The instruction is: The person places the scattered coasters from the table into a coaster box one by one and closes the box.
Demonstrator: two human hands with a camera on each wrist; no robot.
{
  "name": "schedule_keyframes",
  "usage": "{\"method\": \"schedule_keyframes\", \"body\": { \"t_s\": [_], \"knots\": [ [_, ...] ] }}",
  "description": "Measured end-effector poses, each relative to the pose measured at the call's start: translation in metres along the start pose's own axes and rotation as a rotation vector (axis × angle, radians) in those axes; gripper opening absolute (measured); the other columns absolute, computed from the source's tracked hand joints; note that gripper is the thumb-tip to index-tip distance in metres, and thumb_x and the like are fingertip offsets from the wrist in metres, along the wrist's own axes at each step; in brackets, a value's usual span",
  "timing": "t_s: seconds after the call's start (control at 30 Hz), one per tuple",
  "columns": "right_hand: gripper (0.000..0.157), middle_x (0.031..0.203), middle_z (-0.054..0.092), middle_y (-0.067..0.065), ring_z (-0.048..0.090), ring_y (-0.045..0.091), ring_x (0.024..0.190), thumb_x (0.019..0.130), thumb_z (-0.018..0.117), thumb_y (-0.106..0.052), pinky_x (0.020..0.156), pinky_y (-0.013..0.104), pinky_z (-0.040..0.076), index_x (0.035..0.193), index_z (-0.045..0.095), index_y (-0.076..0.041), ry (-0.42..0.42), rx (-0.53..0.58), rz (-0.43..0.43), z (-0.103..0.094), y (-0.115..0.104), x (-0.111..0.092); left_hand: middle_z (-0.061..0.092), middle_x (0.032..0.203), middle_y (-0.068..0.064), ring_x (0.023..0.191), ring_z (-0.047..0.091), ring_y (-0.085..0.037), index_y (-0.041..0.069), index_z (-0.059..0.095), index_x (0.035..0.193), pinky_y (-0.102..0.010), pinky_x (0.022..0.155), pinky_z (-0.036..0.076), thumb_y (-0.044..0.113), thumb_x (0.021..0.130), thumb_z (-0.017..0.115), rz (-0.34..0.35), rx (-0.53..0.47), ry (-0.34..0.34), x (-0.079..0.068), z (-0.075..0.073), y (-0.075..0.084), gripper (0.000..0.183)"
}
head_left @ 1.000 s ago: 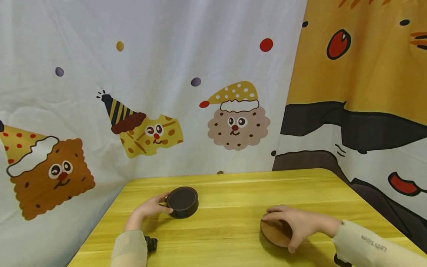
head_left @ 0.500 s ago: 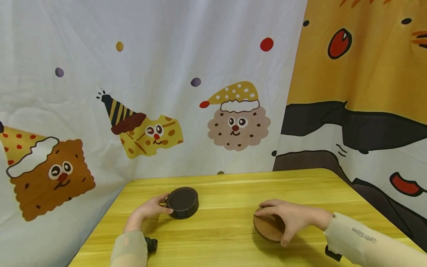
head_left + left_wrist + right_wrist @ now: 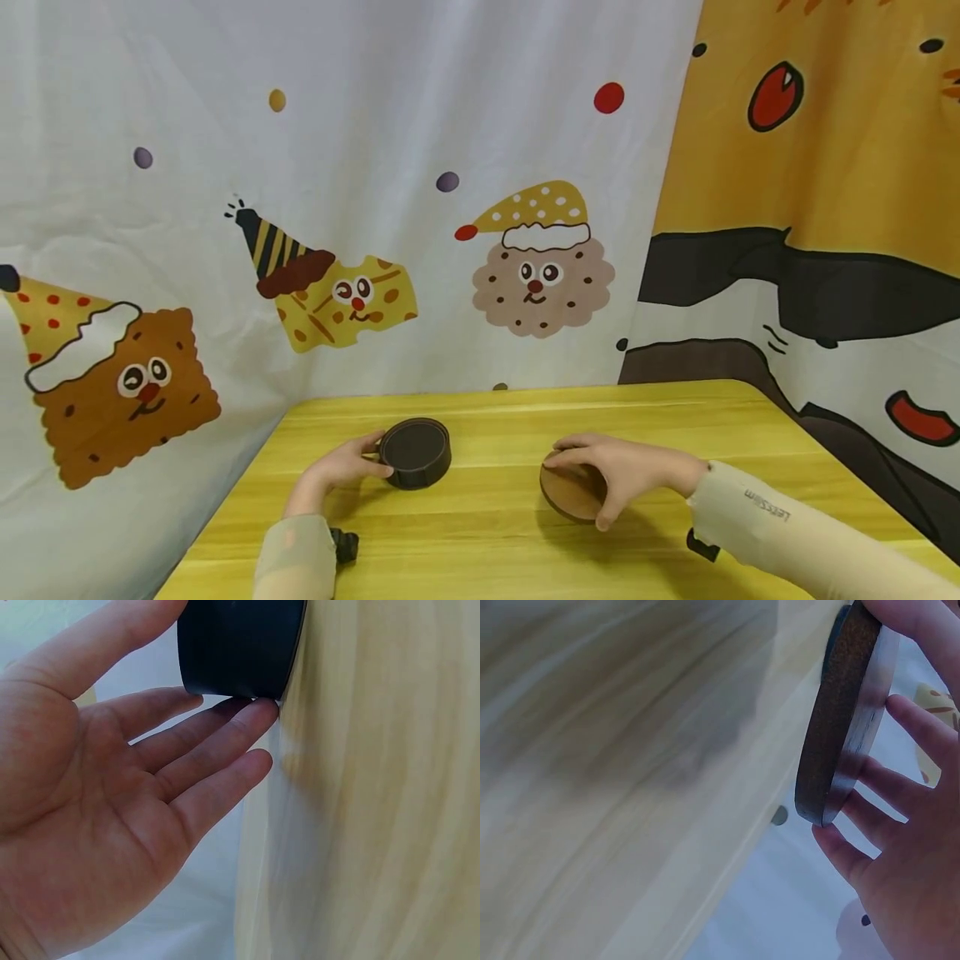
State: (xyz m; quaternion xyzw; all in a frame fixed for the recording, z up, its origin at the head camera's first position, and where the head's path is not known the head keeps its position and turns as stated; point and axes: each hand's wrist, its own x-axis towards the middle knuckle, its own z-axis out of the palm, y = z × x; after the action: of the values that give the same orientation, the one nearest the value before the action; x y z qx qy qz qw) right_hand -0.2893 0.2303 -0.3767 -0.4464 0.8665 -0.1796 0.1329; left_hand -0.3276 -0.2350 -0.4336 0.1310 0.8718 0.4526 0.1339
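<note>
A round, dark, shallow coaster holder stands on the yellow table, left of the middle. My left hand grips its near left side between thumb and fingers; in the left wrist view the fingertips touch the lower edge of its dark wall. To the right, my right hand holds a round brown coaster by its rim, slightly above the table and tilted. The right wrist view shows the coaster's dark underside and thumb and fingers spread around its edge.
The table has a yellow wood grain. A white curtain with cartoon cookies and cheese hangs behind its far edge. At the right a cloth printed with orange and black figures hangs down.
My right hand has carried the brown coaster leftward and a little farther from me, closer to the holder. The left hand has stayed on the dark holder, with only a slight view shift.
</note>
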Motion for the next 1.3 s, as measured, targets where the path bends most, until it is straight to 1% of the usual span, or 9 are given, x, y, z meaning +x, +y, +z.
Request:
{"method": "schedule_keyframes", "body": {
  "t_s": [0.27,0.47,0.6,0.73,0.9,0.97,1.03,1.1,1.3],
  "knots": [
    [0.092,0.152,0.032,0.012,0.035,0.037,0.134,0.066,0.088,-0.033,0.099,0.051,0.039,0.147,0.046,-0.022,0.034,0.007,-0.017,0.003,0.005,0.035,0.039,0.143,-0.033,0.13,0.039,-0.048,-0.005,0.025,0.151,-0.06,0.099,0.036,0.018,0.084,0.077,-0.011,-0.011,0.016,-0.002,0.0,-0.001,0.087],
    [0.093,0.152,0.033,0.011,0.033,0.035,0.136,0.065,0.088,-0.034,0.102,0.053,0.036,0.147,0.046,-0.023,0.032,-0.006,-0.023,0.004,0.005,0.066,0.04,0.142,-0.032,0.129,0.04,-0.047,-0.005,0.025,0.151,-0.06,0.1,0.035,0.018,0.084,0.077,-0.015,-0.022,0.024,-0.003,-0.001,0.001,0.088],
    [0.092,0.152,0.033,0.009,0.032,0.033,0.138,0.065,0.087,-0.036,0.103,0.053,0.036,0.147,0.045,-0.027,0.03,-0.028,-0.035,0.004,0.003,0.088,0.042,0.141,-0.031,0.128,0.043,-0.045,-0.004,0.026,0.151,-0.059,0.099,0.037,0.018,0.083,0.078,-0.02,-0.02,0.034,-0.002,-0.001,-0.001,0.088],
    [0.091,0.153,0.032,0.009,0.03,0.032,0.139,0.066,0.086,-0.036,0.104,0.052,0.035,0.147,0.045,-0.028,0.022,-0.049,-0.053,0.003,-0.002,0.11,0.042,0.142,-0.031,0.126,0.046,-0.044,-0.004,0.025,0.151,-0.058,0.099,0.037,0.018,0.084,0.078,-0.015,-0.012,0.026,-0.003,-0.001,0.0,0.089],
    [0.092,0.154,0.031,0.008,0.029,0.03,0.14,0.067,0.086,-0.037,0.106,0.049,0.034,0.148,0.044,-0.027,0.005,-0.048,-0.057,0.001,-0.012,0.14,0.041,0.141,-0.032,0.124,0.047,-0.045,-0.005,0.024,0.151,-0.058,0.098,0.038,0.015,0.084,0.077,-0.007,-0.026,0.019,-0.004,-0.002,0.002,0.088],
    [0.091,0.154,0.03,0.008,0.029,0.03,0.14,0.068,0.086,-0.037,0.106,0.048,0.035,0.148,0.043,-0.024,-0.001,-0.036,-0.069,-0.001,-0.017,0.152,0.041,0.141,-0.032,0.124,0.047,-0.046,-0.006,0.025,0.151,-0.058,0.098,0.039,0.013,0.083,0.077,-0.007,-0.03,0.022,-0.005,-0.002,0.003,0.087],
    [0.091,0.154,0.031,0.007,0.031,0.029,0.138,0.069,0.086,-0.036,0.105,0.047,0.036,0.148,0.043,-0.021,-0.002,-0.019,-0.081,-0.002,-0.021,0.164,0.041,0.141,-0.032,0.124,0.047,-0.045,-0.005,0.026,0.151,-0.057,0.098,0.039,0.013,0.083,0.077,-0.01,-0.024,0.027,-0.005,-0.002,0.002,0.087],
    [0.091,0.152,0.033,0.006,0.035,0.027,0.136,0.07,0.085,-0.036,0.103,0.044,0.038,0.148,0.043,-0.022,-0.001,-0.02,-0.09,-0.004,-0.024,0.176,0.042,0.141,-0.032,0.124,0.047,-0.045,-0.005,0.026,0.151,-0.056,0.098,0.04,0.014,0.083,0.077,-0.015,-0.016,0.028,-0.004,-0.003,0.002,0.086],
    [0.09,0.146,0.04,0.001,0.044,0.02,0.126,0.069,0.085,-0.041,0.099,0.038,0.041,0.147,0.044,-0.028,0.005,-0.04,-0.069,-0.005,-0.029,0.204,0.042,0.141,-0.031,0.125,0.047,-0.044,-0.005,0.027,0.15,-0.055,0.1,0.038,0.017,0.084,0.077,-0.007,-0.009,0.021,-0.002,-0.002,0.0,0.086]
  ]
}}
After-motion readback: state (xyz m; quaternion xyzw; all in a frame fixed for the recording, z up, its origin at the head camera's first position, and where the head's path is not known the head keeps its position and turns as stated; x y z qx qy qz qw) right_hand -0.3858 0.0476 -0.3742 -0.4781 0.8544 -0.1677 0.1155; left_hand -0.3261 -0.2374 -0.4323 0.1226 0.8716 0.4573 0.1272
